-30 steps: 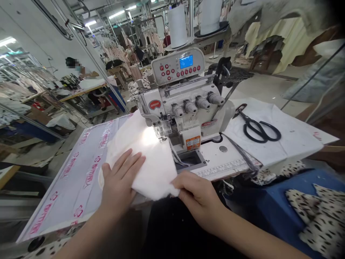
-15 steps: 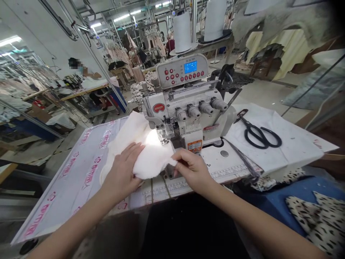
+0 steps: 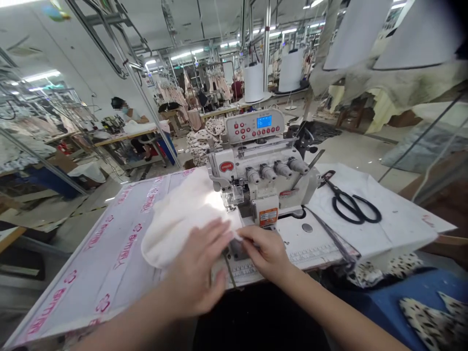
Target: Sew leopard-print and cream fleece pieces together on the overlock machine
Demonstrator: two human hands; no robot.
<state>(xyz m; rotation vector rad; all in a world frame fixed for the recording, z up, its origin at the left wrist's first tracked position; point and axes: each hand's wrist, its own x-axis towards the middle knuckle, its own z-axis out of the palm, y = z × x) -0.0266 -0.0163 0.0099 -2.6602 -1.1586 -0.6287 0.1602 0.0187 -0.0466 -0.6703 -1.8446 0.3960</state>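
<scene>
A white fluffy fabric piece [image 3: 175, 219] lies left of and under the lit needle area of a white sewing machine [image 3: 256, 170]. My left hand [image 3: 199, 265], blurred, is over the fabric's near edge with its fingers apart; whether it touches the cloth is unclear. My right hand [image 3: 265, 251] pinches the fabric's right edge just in front of the presser foot.
Black-handled scissors [image 3: 353, 207] lie on white cloth at the right. White thread cones [image 3: 254, 83] stand behind the machine. Spotted fabric [image 3: 431, 317] rests on a blue surface at lower right. A person [image 3: 127, 112] sits at another table, back left.
My left hand has moved right, toward my right hand, and its thumb has come off the fabric edge. The fabric lies flatter. The view has tilted up.
</scene>
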